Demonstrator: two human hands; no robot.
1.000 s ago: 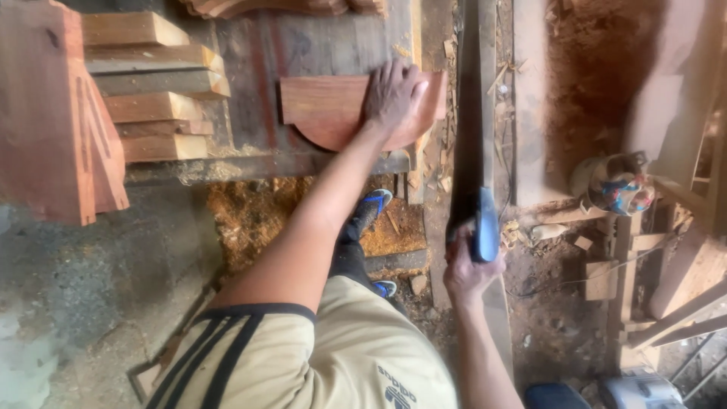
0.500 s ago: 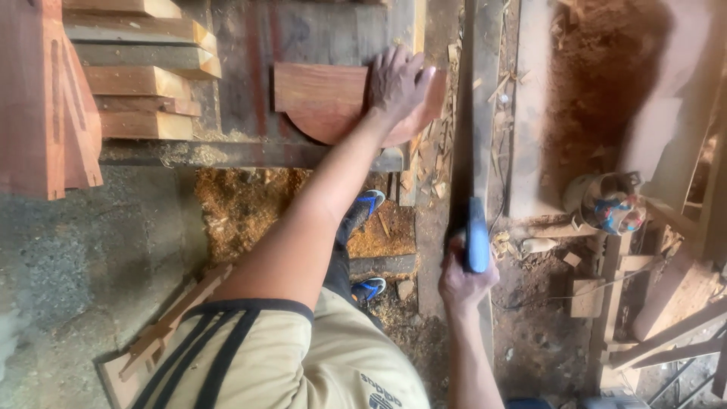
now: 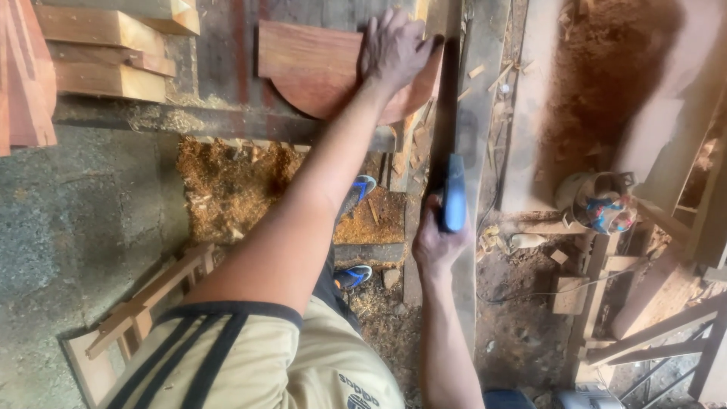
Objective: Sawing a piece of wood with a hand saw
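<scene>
A reddish, half-round wooden board lies on a dark workbench. My left hand presses flat on the board's right end, fingers spread. My right hand grips the blue handle of a handsaw. Its dark blade runs up along the board's right edge, just beside my left hand. My arm covers part of the board's curved edge.
Sawn timber blocks are stacked on the bench at the left. Sawdust and offcuts cover the floor below, beside my blue shoes. A wooden frame lies at lower left. A power tool sits at the right among planks.
The view has tilted down and closed in, so board and hands sit higher. My right hand with the saw has drawn back slightly. My left hand stays on the board.
</scene>
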